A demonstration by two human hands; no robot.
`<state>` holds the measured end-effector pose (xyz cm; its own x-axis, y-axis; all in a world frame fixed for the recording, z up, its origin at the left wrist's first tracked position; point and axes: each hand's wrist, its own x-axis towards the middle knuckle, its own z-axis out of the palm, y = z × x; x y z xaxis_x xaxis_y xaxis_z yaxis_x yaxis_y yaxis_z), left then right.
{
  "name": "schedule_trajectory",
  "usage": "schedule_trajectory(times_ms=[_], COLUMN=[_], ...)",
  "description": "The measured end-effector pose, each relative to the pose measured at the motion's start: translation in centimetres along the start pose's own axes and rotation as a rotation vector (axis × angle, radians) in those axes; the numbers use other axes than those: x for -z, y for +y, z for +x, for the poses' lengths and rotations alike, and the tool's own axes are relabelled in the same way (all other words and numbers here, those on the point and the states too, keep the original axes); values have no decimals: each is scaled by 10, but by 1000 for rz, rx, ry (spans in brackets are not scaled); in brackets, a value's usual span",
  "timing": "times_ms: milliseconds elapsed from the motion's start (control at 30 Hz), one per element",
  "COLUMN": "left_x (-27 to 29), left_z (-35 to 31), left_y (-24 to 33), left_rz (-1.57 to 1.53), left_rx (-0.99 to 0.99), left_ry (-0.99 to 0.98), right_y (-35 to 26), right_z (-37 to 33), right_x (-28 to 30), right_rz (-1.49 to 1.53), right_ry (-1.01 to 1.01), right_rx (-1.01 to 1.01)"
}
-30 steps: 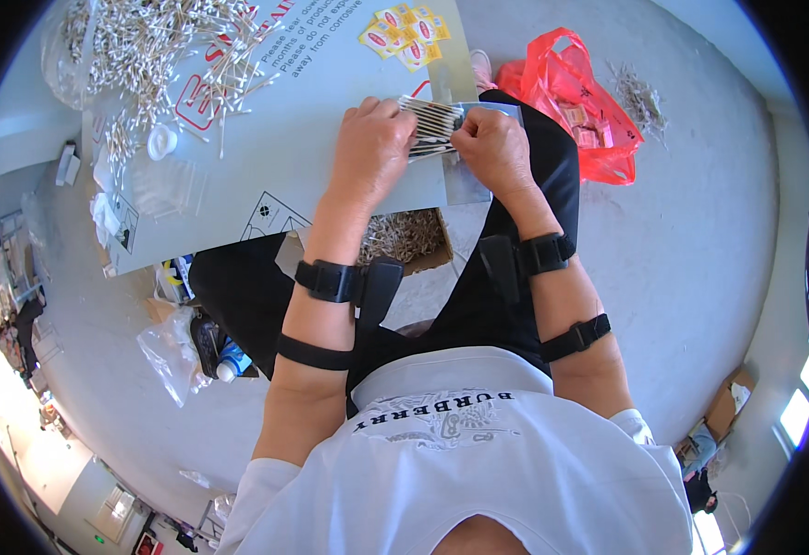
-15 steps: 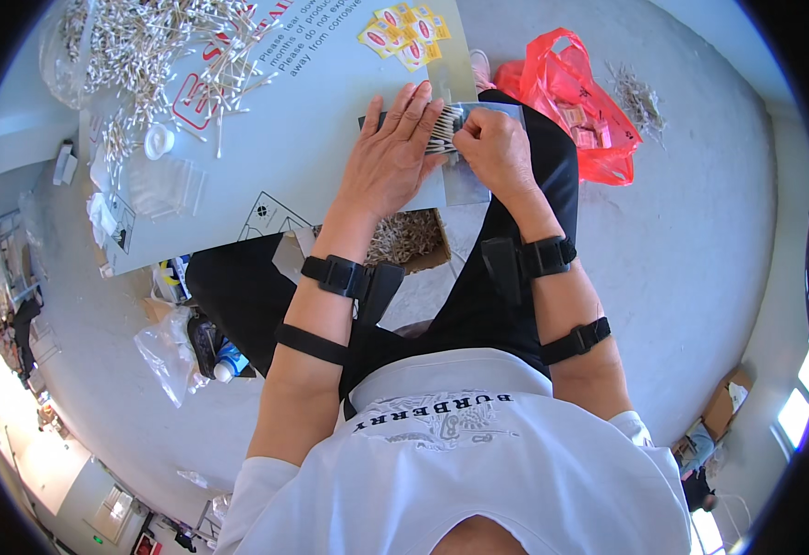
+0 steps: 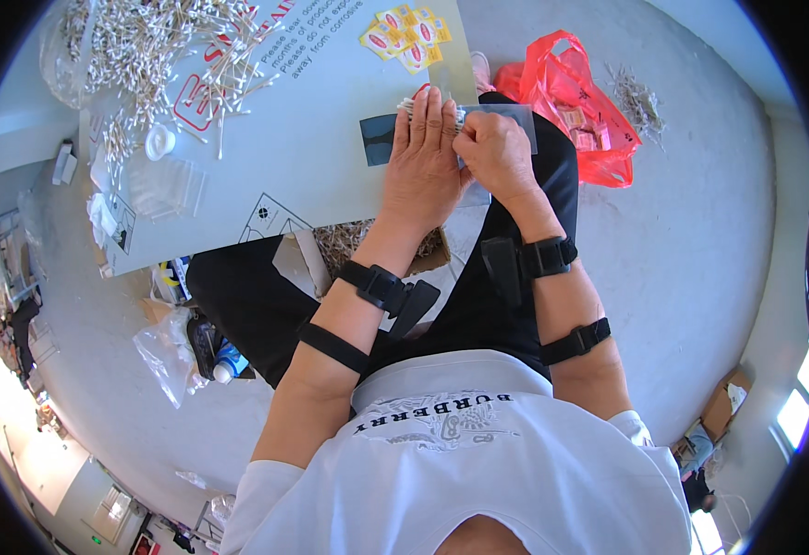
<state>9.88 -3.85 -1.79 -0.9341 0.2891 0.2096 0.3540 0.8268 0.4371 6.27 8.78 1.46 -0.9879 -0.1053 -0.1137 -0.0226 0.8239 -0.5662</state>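
Observation:
My left hand (image 3: 423,162) lies flat with its fingers stretched out over a small bundle of cotton swabs (image 3: 406,107), whose tips show past its fingers. Close beside it on the right, my right hand (image 3: 497,153) is closed in a pinch at the edge of a clear plastic bag (image 3: 519,118). The fingertips hide just where it grips. A dark rectangular sheet (image 3: 379,141) sticks out to the left from under my left hand. The bag reaches past the table's right edge, over my leg.
Loose cotton swabs (image 3: 136,60) form a big heap at the table's far left, near a white round lid (image 3: 159,141) and clear plastic boxes (image 3: 178,188). Yellow-and-white labels (image 3: 414,37) lie at the far edge. A red plastic bag (image 3: 612,166) rests on the floor at right; below the table stands a carton (image 3: 303,264).
My left hand has slid right, up against my right hand, covering more of the swabs and baring the dark sheet. The clear bag has shifted slightly right; my right hand has hardly moved.

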Motion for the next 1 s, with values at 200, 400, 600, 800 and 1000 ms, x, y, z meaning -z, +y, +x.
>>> schedule_trajectory(times_ms=[200, 400, 600, 800, 1000], left_x=[20, 30, 42, 42, 27], left_z=[8, 17, 9, 5, 14], left_y=[-10, -61, -41, -35, -32], left_rz=[-285, -210, -190, -88, -205], left_rx=[-16, -87, -110, -107, -121], left_ry=[179, 46, 4, -20, 64], right_y=[7, 1, 8, 8, 7], right_z=[-2, -1, -2, -1, 0], right_x=[4, 3, 0, -1, -1], right_rz=[51, 68, 70, 50, 45], right_ry=[-18, -24, 10, 22, 17], right_rx=[-26, -27, -12, -4, -16])
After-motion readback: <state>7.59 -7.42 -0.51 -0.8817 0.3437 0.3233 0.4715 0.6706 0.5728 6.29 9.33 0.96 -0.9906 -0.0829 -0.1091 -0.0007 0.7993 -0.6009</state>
